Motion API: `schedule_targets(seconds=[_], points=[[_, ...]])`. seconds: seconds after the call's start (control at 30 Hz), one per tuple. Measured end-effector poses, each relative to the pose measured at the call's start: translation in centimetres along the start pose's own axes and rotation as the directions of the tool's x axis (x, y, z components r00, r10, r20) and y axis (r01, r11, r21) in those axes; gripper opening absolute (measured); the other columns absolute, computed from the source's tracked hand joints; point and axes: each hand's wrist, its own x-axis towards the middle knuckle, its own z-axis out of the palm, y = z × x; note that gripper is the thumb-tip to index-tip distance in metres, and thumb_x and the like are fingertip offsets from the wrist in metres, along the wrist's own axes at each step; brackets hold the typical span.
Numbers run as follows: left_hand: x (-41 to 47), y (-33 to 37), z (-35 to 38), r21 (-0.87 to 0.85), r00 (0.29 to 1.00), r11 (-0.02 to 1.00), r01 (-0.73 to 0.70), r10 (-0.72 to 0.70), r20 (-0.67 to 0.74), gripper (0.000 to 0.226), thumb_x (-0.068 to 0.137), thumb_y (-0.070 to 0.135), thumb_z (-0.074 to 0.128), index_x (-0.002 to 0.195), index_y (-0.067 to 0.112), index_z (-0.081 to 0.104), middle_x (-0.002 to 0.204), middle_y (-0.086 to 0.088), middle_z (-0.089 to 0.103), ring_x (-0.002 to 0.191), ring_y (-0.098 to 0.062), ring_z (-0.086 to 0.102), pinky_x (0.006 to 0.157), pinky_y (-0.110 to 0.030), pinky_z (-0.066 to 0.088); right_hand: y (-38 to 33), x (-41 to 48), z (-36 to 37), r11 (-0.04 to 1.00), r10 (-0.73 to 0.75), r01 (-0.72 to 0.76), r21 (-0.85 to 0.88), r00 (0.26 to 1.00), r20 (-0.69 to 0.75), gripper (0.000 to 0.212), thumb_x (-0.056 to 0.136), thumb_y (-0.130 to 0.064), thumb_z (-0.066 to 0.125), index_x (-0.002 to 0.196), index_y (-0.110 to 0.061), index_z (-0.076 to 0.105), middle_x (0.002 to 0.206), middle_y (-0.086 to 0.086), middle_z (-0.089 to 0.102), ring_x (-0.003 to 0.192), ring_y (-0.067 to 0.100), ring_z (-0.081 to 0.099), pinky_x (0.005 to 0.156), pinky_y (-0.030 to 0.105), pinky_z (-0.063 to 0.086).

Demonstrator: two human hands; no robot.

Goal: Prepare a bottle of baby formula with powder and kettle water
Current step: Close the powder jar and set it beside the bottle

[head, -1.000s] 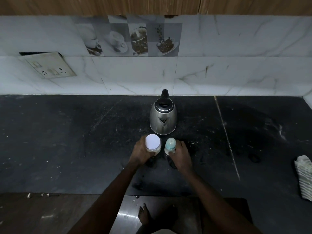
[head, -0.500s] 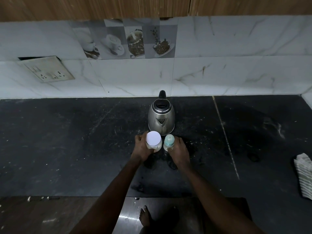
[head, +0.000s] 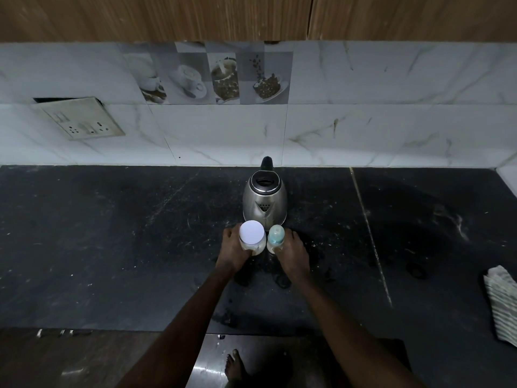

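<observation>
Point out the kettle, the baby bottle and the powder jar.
kettle [head: 264,201], head view, steel front above spout.
baby bottle [head: 276,234], head view, teal cap.
powder jar [head: 252,231], head view, white lid.

White-lidded powder jar [head: 252,236] and teal-capped baby bottle [head: 276,238]: upright, side by side, middle of counter [head: 112,233]. Steel kettle [head: 265,201] just behind, nearer back edge.

Dim, bluish light. Pale marble-pattern wall tiles [head: 363,121] are brightest, the black stone countertop [head: 112,233] is murky, and the round steel kettle [head: 264,204] shows a faint sheen. Wide-angle distortion bends the frame edges.
</observation>
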Motion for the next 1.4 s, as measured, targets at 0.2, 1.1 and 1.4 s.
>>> schedule_targets(seconds=[0.2, 1.1, 1.4], points=[[0.0, 0.1, 0.2, -0.005, 1.000, 1.000, -0.006, 0.006, -0.029, 0.085, 0.074, 0.003, 0.084, 0.149, 0.006, 0.044, 0.149, -0.019, 0.043, 0.142, -0.032, 0.039, 0.117, -0.035, 0.036, 0.0, 0.6, -0.1, 1.000, -0.009, 0.009, 0.002, 1.000, 0.018, 0.055, 0.098, -0.022, 0.069, 0.148, -0.014, 0.047, 0.147, 0.007, 0.053, 0.135, 0.030, 0.055, 0.103, 0.044, 0.051], [-0.9, 0.0, 0.5, 0.000, 0.990, 0.999, -0.044, 0.044, -0.131, 0.080, 0.074, -0.003, 0.080, 0.146, 0.001, 0.047, 0.144, -0.021, 0.050, 0.136, -0.035, 0.046, 0.112, -0.036, 0.038, 1.0, 0.5, -0.7, 0.996, -0.051, 0.045, 0.074, 0.996, 0.077, 0.058, 0.095, -0.024, 0.073, 0.147, -0.013, 0.050, 0.145, 0.012, 0.057, 0.135, 0.032, 0.055, 0.105, 0.043, 0.049], [-1.4, 0.0, 0.9, -0.015, 0.989, 0.998, -0.054, 0.051, -0.136, 0.079, 0.076, -0.004, 0.075, 0.148, 0.001, 0.043, 0.146, -0.021, 0.049, 0.136, -0.035, 0.044, 0.111, -0.034, 0.037, 1.0, -0.1, -1.1, 0.998, -0.052, 0.050, 0.027, 0.995, 0.080, 0.044, 0.095, -0.021, 0.071, 0.135, -0.009, 0.057, 0.138, 0.011, 0.061, 0.131, 0.031, 0.057, 0.101, 0.041, 0.049]])
